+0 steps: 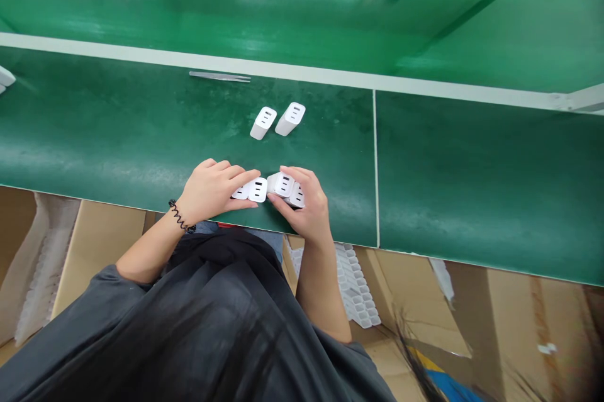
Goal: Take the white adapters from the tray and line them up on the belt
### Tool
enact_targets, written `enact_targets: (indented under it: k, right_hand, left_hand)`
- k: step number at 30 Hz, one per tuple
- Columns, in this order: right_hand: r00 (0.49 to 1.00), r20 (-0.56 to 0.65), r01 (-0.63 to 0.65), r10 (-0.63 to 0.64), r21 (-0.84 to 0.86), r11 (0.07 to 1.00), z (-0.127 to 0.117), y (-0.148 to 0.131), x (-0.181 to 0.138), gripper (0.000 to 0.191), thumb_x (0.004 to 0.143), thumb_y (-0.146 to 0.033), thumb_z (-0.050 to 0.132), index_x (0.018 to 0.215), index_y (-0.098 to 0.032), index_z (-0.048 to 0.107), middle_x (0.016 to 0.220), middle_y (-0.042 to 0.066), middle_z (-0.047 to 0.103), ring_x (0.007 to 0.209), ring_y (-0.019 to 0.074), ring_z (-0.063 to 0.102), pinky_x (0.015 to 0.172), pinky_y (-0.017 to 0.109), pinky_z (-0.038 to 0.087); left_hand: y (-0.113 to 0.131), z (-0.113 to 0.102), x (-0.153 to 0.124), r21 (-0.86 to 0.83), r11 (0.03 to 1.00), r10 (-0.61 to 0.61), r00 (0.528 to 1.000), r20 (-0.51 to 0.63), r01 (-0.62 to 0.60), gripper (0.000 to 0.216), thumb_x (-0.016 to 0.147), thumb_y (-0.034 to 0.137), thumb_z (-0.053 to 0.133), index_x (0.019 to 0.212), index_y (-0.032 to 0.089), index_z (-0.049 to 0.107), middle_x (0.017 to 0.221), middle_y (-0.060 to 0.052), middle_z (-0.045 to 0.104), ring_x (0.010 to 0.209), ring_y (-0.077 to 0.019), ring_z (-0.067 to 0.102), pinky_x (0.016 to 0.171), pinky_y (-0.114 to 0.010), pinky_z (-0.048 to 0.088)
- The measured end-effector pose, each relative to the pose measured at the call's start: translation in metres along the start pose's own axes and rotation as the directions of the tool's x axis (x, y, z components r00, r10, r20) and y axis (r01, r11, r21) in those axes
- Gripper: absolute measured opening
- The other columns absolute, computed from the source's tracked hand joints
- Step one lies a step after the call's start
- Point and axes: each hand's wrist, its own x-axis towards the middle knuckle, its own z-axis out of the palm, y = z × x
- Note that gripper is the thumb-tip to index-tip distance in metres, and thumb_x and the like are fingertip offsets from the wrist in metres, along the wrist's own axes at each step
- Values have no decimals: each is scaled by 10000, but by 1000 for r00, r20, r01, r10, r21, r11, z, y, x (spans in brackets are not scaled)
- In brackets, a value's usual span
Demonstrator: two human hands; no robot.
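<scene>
Near the front edge of the green bench, my left hand (218, 185) is closed around two white USB chargers (257, 189) held side by side, their port faces turned up. Just to the right, my right hand (309, 201) grips two more white chargers (284, 185) between thumb and fingers. The two pairs almost meet; whether they touch I cannot tell. Part of each outer charger is covered by my fingers. Farther back stand two separate white chargers, a left one (263, 122) and a right one (290, 119), with a small gap between them.
Metal tweezers (219, 77) lie at the back of the green bench (117, 119), below a white rail (302, 72). A white object (5, 78) shows at the far left edge. Under the bench are cardboard boxes (415, 301) and white plastic trays (358, 295).
</scene>
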Motion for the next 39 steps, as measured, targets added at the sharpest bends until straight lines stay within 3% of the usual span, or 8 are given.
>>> enact_targets:
  k: [22, 28, 31, 33, 35, 37, 39]
  right_hand:
    - [1000, 4, -19, 19, 2, 1000, 1, 2, -1, 450, 864, -343, 700, 1286, -271, 562, 1205, 94, 638, 1094, 279, 633, 926, 479, 542]
    - [1000, 11, -19, 19, 1, 1000, 1, 2, -1, 431, 879, -369, 680, 1279, -260, 562, 1209, 103, 640, 1100, 273, 633, 934, 488, 542]
    - [999, 21, -32, 32, -8, 999, 1, 2, -1, 433, 881, -382, 676, 1279, -256, 563, 1213, 110, 635, 1106, 273, 632, 930, 481, 543]
    - [999, 23, -34, 34, -5, 999, 1, 2, -1, 428, 883, -379, 674, 1279, -258, 566, 1211, 107, 635, 1106, 271, 632, 927, 473, 543]
    - [999, 20, -30, 30, 9, 1000, 1, 3, -1, 427, 879, -366, 682, 1277, -257, 571, 1209, 103, 637, 1105, 268, 632, 927, 461, 542]
    - [1000, 12, -25, 25, 24, 999, 1, 3, -2, 431, 871, -349, 695, 1275, -254, 576, 1209, 101, 639, 1104, 263, 634, 929, 451, 542]
    - [1000, 3, -18, 18, 26, 1000, 2, 5, -2, 437, 863, -340, 707, 1272, -252, 581, 1199, 102, 645, 1097, 262, 638, 924, 446, 546]
  left_hand:
    - [-2, 1, 0, 44, 998, 49, 999, -5, -48, 587, 923, 704, 458, 1167, 212, 663, 962, -46, 737, 741, -185, 639, 637, -334, 372]
    - [-11, -3, 0, -64, 998, -27, 995, -97, 21, 637, 912, 743, 438, 1123, 202, 700, 865, -68, 743, 692, -185, 661, 617, -317, 403]
    - [-18, -4, -5, -247, 967, -114, 975, -193, 64, 613, 859, 736, 551, 1066, 183, 716, 868, -77, 749, 704, -192, 675, 611, -303, 427]
    - [-19, -5, -9, -503, 859, -236, 945, -225, 94, 624, 796, 731, 640, 1082, 180, 702, 953, -87, 749, 773, -200, 689, 650, -295, 471]
    - [-17, -7, -9, -792, 595, -429, 887, -172, 135, 717, 798, 802, 553, 1141, 181, 659, 968, -92, 735, 761, -196, 687, 659, -305, 506]
    - [-12, -11, -7, -951, 246, -566, 824, 17, 188, 843, 841, 878, 275, 1192, 188, 609, 894, -87, 715, 659, -184, 658, 603, -324, 508]
    - [-4, -15, -2, -965, -27, -581, 782, 227, 260, 933, 838, 872, 42, 1205, 203, 579, 837, -79, 688, 581, -176, 613, 549, -336, 488]
